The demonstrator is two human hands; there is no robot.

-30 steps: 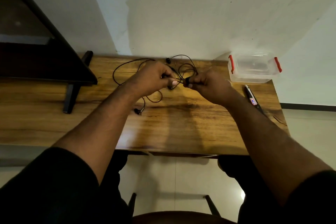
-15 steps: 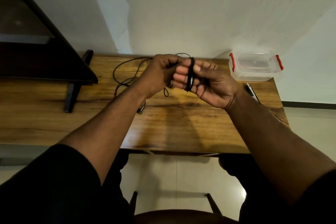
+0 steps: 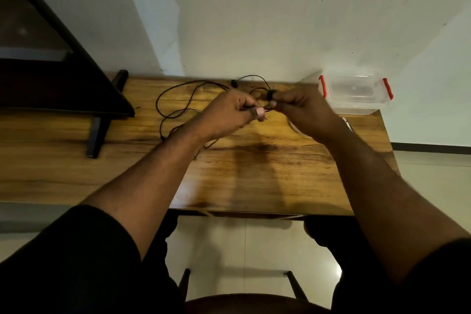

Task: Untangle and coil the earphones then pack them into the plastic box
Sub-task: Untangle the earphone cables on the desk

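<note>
Black earphones (image 3: 163,99) lie in loose loops on the wooden table (image 3: 254,173), their cord running up into both hands. My left hand (image 3: 229,112) pinches the cord near the middle of the table's far side. My right hand (image 3: 298,107) meets it fingertip to fingertip and grips a small black part of the earphones. One earbud (image 3: 233,82) sits on the table just beyond the hands. The clear plastic box (image 3: 356,94) with red clips stands closed at the far right corner, apart from both hands.
A dark slanted stand with a black foot (image 3: 96,132) takes up the table's left side. A pen (image 3: 348,122) lies by the box, mostly behind my right wrist. A white wall runs along the table's far edge. A chair (image 3: 244,301) is below.
The hands have dropped back toward the table and my right hand has turned palm down; the cord bundle it showed upright half a second ago is now tucked between the fingertips.
</note>
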